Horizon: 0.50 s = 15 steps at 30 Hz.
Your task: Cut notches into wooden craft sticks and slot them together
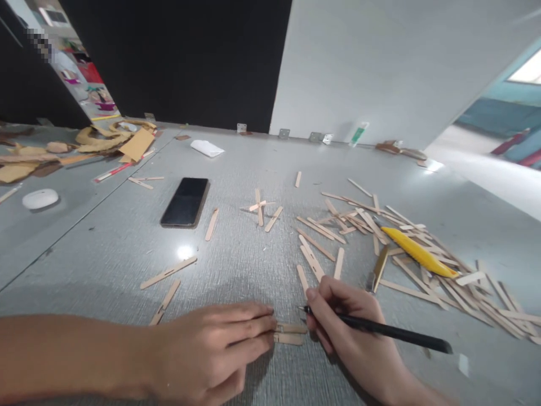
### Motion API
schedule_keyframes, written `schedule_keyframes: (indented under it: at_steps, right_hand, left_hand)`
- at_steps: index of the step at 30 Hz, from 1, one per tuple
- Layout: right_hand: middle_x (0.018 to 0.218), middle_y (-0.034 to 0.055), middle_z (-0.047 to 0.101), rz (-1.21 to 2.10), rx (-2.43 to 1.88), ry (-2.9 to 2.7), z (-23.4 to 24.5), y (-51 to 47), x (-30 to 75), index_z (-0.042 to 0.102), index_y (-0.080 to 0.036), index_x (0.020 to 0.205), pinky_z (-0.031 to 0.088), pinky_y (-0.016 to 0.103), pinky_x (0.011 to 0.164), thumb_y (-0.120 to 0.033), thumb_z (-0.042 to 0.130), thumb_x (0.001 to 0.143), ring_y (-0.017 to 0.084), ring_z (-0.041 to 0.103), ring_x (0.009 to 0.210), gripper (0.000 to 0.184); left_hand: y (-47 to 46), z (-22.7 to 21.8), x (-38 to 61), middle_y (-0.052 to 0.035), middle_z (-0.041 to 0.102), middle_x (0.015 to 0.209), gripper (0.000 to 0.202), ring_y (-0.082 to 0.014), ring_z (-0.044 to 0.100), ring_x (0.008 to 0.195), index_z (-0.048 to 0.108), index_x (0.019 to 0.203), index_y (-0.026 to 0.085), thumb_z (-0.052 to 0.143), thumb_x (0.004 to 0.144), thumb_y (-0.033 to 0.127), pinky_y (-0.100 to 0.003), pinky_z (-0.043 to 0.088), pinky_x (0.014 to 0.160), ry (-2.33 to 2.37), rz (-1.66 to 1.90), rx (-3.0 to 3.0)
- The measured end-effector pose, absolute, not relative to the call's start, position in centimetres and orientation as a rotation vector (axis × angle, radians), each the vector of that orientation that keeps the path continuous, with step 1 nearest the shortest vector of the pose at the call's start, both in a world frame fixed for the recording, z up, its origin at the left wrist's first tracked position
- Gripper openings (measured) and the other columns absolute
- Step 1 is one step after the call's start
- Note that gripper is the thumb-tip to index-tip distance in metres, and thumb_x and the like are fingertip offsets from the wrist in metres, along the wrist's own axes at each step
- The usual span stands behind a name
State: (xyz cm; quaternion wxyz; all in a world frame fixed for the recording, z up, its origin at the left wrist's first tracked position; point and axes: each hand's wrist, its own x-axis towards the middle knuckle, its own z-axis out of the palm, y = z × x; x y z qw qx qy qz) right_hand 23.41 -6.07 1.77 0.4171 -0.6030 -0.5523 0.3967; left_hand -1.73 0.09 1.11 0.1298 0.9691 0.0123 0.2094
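Observation:
My left hand (224, 349) lies over two short wooden craft sticks (291, 332), its fingers together and pressing them to the table. The sticks lie side by side, their right ends showing past my fingertips, with dark slits or marks near the fingers. A slim black pen (393, 332) is pinched in my right hand (355, 327). Its metallic tip points left, just above the ends of the two sticks. Slotted sticks (310, 259) lie beyond my right hand, and more slotted sticks (169, 273) lie beyond my left wrist.
To the right spreads a pile of craft sticks (431, 287), with a yellow cutter (418, 252) on top and a brass-coloured cutter (378, 268) beside it. A small stick assembly (258, 206) and a phone (185, 203) lie farther back. Brown scraps (110, 138) and a white case (40, 198) are at left.

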Motion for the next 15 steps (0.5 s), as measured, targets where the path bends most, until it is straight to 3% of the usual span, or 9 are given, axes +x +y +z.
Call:
schedule_keyframes:
  at_steps: [7,12,15]
  right_hand:
    - [0.048,-0.0060,0.052,0.909,-1.536,-1.497,1.81,-6.11,23.69,0.052,-0.023,0.064,0.036,0.022,0.041,-0.041,0.059,0.106,0.009,0.044,0.039,0.046]
    - [0.048,-0.0056,0.052,0.929,-1.557,-1.511,1.64,-6.15,23.76,0.054,-0.023,0.066,0.034,0.022,0.037,-0.042,0.057,0.106,0.009,0.045,0.037,0.044]
    - [0.050,-0.0051,0.055,0.930,-1.556,-1.533,1.44,-6.23,23.85,0.053,-0.023,0.066,0.035,0.022,0.038,-0.041,0.058,0.105,0.009,0.046,0.038,0.043]
  left_hand:
    - [0.32,1.06,-1.87,-0.0167,0.075,0.133,0.033,-0.0224,0.067,0.133,0.069,0.123,0.004,0.050,0.096,0.001,-0.030,0.052,0.117,0.160,0.796,2.682]
    - [0.23,0.69,-1.92,-0.0144,0.075,0.128,0.034,-0.0226,0.067,0.126,0.069,0.121,0.008,0.049,0.095,-0.002,-0.034,0.057,0.112,0.192,0.841,2.605]
    - [0.09,0.60,-1.80,-0.0118,0.075,0.108,0.030,-0.0211,0.068,0.104,0.067,0.112,0.010,0.047,0.095,-0.004,-0.036,0.062,0.091,0.306,0.908,2.514]
